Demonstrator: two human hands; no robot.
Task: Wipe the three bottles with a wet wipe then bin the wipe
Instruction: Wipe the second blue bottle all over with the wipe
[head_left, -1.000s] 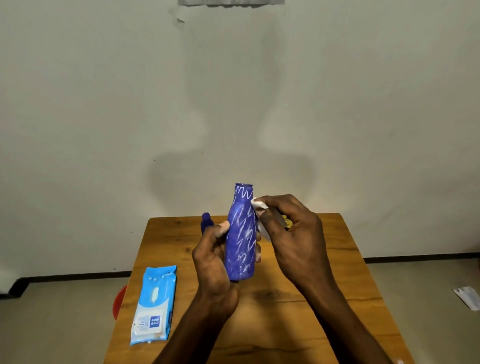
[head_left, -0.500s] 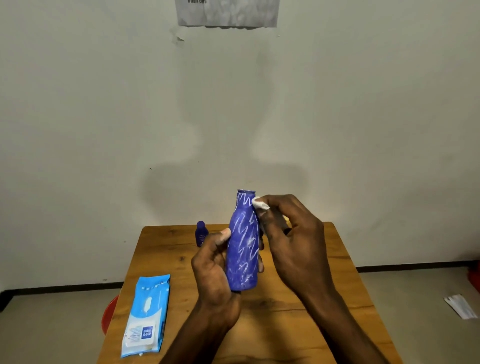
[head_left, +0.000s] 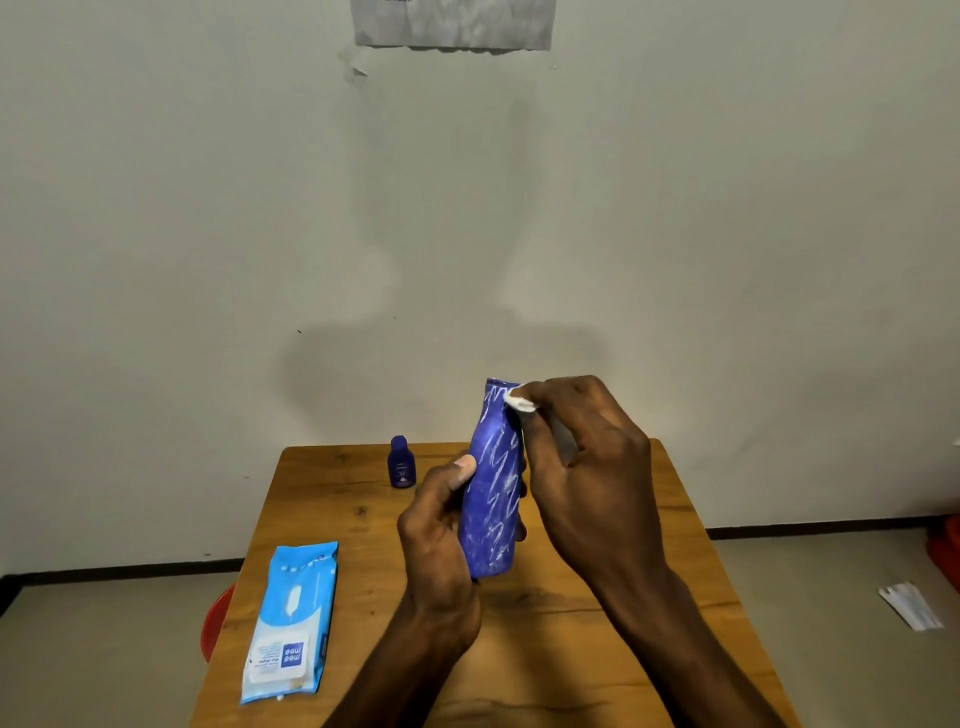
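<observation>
Blue plastic and wood fill the lower half of the frame, and going left to right we meet first the pack of wet wipes (head_left: 290, 623) lying flat at the lower left of the table (head_left: 675, 519), a red rim, perhaps the bin (head_left: 214, 621), peeking out beside the table's left edge, then the small dark-blue bottle (head_left: 401, 462) standing upright near the far edge. Next comes our left hand (head_left: 441, 551), curled round the lower body of the tall blue bottle (head_left: 493, 483), thumb pressed on its front — a firm grip, lifted above the tabletop at centre frame. Our right hand (head_left: 587, 467) pinches the white wet wipe (head_left: 519, 402) against the neck just below the rim, fingers bent in around it. To wipe well here, we judge it best to keep the left hand steady low down, turn the bottle a little at a time, and drag the wipe in long strokes from neck to base so no strip is missed — light pressure, since the wall may flex. The bottle's long axis runs nearly vertical in the frame, mouth toward the top, leaning slightly right. A third bottle we cannot make out; it may be hidden behind the hands.
</observation>
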